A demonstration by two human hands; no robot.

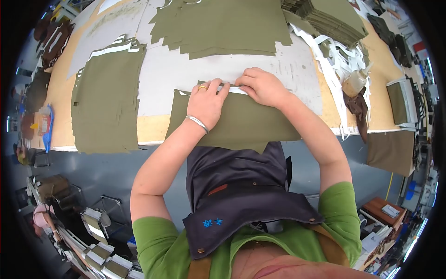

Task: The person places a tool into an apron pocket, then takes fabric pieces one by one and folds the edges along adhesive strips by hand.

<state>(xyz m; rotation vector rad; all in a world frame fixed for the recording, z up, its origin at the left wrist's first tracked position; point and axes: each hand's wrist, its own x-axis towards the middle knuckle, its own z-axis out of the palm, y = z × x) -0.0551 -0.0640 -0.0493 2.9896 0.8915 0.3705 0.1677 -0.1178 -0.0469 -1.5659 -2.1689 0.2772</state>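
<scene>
Over the near edge of the surface (153, 125), an olive fabric panel (241, 121) lies with its far edge under the left hand (206, 103) and right hand (262, 87). The left bends its fingers, whether pinching I cannot tell; the right pinches a white strip (238, 90).

The left arm (160, 160) and right arm (316, 128) reach forward, both bent. The left hand (206, 103) lies palm down, its fingers (214, 87) slightly curled. The right hand (263, 87) angles inward, fingers bent, thumb (250, 92) extended. The 2 hands sit close together, apart.
</scene>
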